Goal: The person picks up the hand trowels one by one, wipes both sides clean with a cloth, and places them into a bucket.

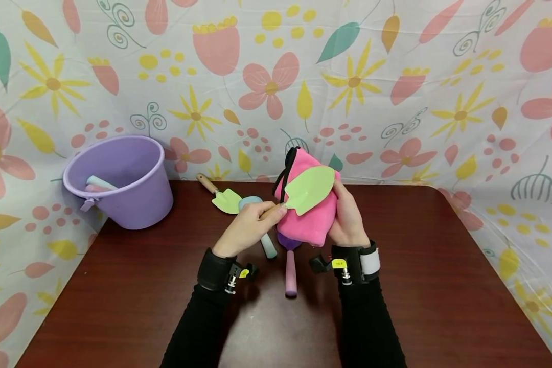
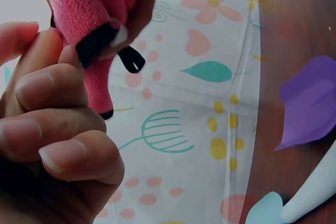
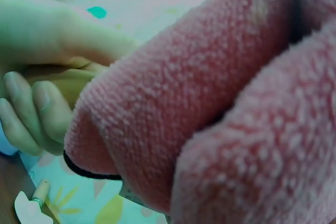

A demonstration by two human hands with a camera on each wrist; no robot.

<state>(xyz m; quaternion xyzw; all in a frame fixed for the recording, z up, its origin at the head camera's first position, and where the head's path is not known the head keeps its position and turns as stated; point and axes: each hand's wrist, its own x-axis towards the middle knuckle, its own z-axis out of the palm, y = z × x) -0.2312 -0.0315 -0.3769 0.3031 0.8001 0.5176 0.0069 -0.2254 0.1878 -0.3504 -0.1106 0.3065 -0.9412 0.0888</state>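
Note:
My left hand grips the wooden handle of a hand trowel with a light green blade. Its curled fingers show close up in the left wrist view. Behind the blade, my right hand holds a folded pink fleecy cloth with black edging, and the blade lies against it. In the right wrist view the cloth covers most of the picture and hides the blade. A purple trowel with a pink handle lies on the table below the cloth, its blade partly covered.
A lilac bucket stands at the back left, with pale handles inside. Near the table's back edge lies another green trowel. A light blue tool with a pale handle lies partly under my left hand. Behind the table hangs a flowered cloth.

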